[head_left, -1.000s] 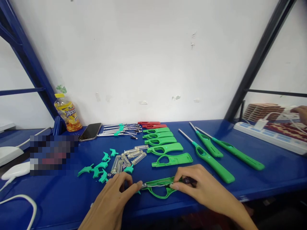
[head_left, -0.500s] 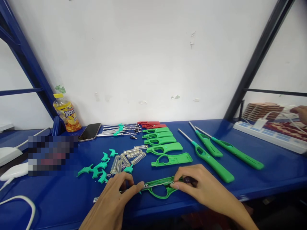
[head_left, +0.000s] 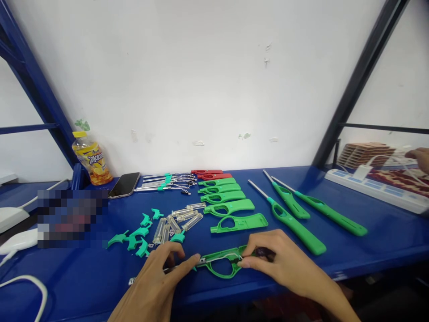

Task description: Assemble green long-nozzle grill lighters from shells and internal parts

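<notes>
A green lighter shell half (head_left: 224, 273) lies near the table's front edge, its inner side up. A metal tube with a white wire (head_left: 219, 256) sits at its left end; the wire runs along the shell. My left hand (head_left: 161, 273) is closed on the tube, thumb and index finger at the shell's tip. With its fingertips together inside the shell, my right hand (head_left: 275, 257) pinches the wire's right end; the exact contact is partly hidden. A dark purple object (head_left: 264, 252) shows under the right hand, mostly covered. Teal triggers (head_left: 140, 231) and clear fuel tanks (head_left: 179, 222) lie beyond my left hand.
Behind are green shell halves (head_left: 223, 196), red shells (head_left: 211, 174) and several tube assemblies (head_left: 166, 181). Three long green lighters (head_left: 296, 228) lie right. A phone (head_left: 124, 185) and drink bottle (head_left: 92, 161) stand left; a power strip (head_left: 375, 190) and another person's hand (head_left: 420, 158) are far right.
My right fingertips have shifted slightly left and down, and the wire now bows higher near them. My left hand keeps its grip on the tube.
</notes>
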Motion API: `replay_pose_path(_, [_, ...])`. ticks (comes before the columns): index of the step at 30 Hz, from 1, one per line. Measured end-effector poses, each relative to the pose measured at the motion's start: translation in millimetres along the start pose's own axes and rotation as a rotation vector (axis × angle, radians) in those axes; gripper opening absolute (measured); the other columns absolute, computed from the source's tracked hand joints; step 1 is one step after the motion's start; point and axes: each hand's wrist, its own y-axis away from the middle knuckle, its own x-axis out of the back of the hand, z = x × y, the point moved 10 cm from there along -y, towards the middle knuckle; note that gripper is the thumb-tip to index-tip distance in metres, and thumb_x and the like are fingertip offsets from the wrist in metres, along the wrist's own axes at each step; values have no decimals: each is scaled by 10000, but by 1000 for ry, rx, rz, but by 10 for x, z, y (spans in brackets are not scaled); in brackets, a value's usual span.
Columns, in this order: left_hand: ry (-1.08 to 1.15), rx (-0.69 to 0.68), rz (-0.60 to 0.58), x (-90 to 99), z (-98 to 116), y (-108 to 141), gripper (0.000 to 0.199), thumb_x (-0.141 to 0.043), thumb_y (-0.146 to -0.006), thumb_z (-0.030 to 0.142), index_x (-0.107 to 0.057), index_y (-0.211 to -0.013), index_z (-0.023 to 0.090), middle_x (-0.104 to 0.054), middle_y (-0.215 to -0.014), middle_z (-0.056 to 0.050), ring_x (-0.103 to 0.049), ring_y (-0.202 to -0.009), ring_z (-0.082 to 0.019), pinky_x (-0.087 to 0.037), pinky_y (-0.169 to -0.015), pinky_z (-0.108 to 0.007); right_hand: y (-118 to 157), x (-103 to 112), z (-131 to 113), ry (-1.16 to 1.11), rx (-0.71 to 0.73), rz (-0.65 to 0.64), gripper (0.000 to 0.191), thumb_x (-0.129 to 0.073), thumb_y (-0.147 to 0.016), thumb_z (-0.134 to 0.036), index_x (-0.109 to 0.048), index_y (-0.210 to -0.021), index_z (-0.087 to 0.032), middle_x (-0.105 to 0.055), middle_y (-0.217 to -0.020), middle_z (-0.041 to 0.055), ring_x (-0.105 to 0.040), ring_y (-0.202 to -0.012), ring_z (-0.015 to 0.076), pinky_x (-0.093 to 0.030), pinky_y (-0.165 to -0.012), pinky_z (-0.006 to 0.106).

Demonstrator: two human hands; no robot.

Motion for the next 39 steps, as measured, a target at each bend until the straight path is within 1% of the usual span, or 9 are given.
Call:
replay_pose_path(6, [-67,-20,-38,-34,24,-7,727,-391,-932,-12,-567,-1514,387,-690,-1218,-54,-742,-1078,-178,-628,-942,-280,-9,6,-11,-1,9,2,308,-764,-973,-510,-768,-811,-247,-747,-749,-59,-621,-680,130,-380,-655,257])
replay_pose_path(11, [-12,73,2,-10,-23,-13,511,-475,-1061,176,-553,-1518,391,-735,-1230,-23,-757,-1117,-187,-640,-942,-258,-12,13,0,-13,17,13,321,-773,-965,-514,-764,-791,-244,-744,-745,-62,-623,-680,128,-375,-656,260])
replay_pose_path(16, [101,163,120,295,-229,-121,381,-429,-1098,224,-625,-1399,354,-730,-1287,-11,-741,-1139,-172,-602,-941,-223,-19,4,7,-7,2,11,339,-772,-963,-523,-748,-779,-240,-728,-729,-64,-606,-671,123,-364,-658,260])
replay_pose_path(19, [3,239,148,419,-473,-231,311,-546,-1066,376,-666,-1351,339,-755,-1125,-19,-728,-1021,-247,-598,-881,-325,-21,5,-7,-10,0,8,347,-770,-963,-526,-741,-777,-236,-737,-743,-61,-615,-681,124,-363,-663,261])
replay_pose_path(22, [-1,287,39,268,-679,-342,376,-548,-1041,449,-656,-1383,337,-730,-1021,-26,-690,-971,-288,-558,-866,-394,-12,9,-1,-11,-17,8,335,-765,-965,-528,-742,-795,-241,-719,-733,-65,-595,-671,121,-365,-658,256])
replay_pose_path(25, [21,302,-113,28,-765,-427,413,-540,-1006,377,-654,-1400,326,-722,-1017,-35,-672,-974,-303,-519,-876,-415,-1,4,-5,9,-34,-4,314,-753,-976,-514,-734,-817,-245,-688,-722,-67,-573,-664,119,-363,-659,253])
replay_pose_path(32, [-39,297,-231,-64,-710,-535,428,-475,-943,238,-755,-1266,265,-764,-893,-47,-727,-829,-275,-531,-757,-368,15,12,-85,57,-52,-32,231,-754,-978,-411,-687,-836,-242,-525,-628,-87,-478,-593,106,-319,-624,255])
replay_pose_path(36, [-142,201,-64,170,-582,-554,387,-448,-1002,275,-789,-1183,257,-805,-947,-63,-771,-824,-274,-561,-708,-345,30,22,-111,60,-43,-38,228,-723,-1000,-413,-689,-849,-245,-542,-647,-76,-495,-611,118,-333,-646,263])
replay_pose_path(39, [-198,93,82,377,-337,-553,377,-425,-1073,326,-795,-1105,260,-790,-924,-47,-769,-778,-249,-563,-652,-316,32,26,-95,41,-40,-29,262,-685,-1028,-449,-703,-861,-248,-604,-688,-56,-533,-642,137,-343,-656,273])
